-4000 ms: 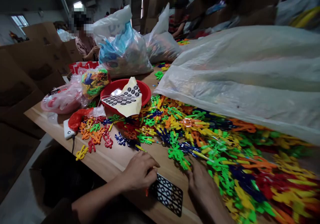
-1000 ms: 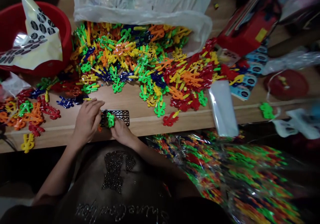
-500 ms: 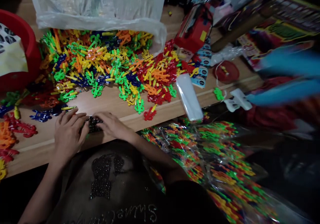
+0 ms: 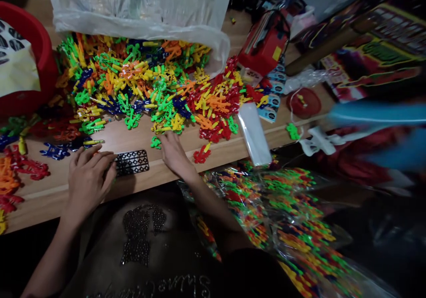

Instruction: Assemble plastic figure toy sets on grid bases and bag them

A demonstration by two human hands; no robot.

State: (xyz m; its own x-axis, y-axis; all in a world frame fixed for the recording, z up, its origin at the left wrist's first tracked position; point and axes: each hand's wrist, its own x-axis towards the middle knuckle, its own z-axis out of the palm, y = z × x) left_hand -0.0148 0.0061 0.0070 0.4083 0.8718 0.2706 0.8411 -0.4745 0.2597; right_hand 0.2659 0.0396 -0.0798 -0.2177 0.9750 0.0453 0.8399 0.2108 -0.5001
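Plainly apart, the left hand (image 4: 89, 173) sits by a black perforated sheet (image 4: 132, 162), the right hand (image 4: 175, 156) by a green plastic figure (image 4: 155, 142). Whether either grips is unclear.

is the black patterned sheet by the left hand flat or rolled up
Flat: the black patterned sheet lies spread on the wooden table, its rows of shapes showing; the end by the left hand is hidden.

Your view is dim; shadow darkens the table (image 4: 121, 183) beside your left hand (image 4: 88, 176); far to its right, a blue object (image 4: 376, 113) blurs.
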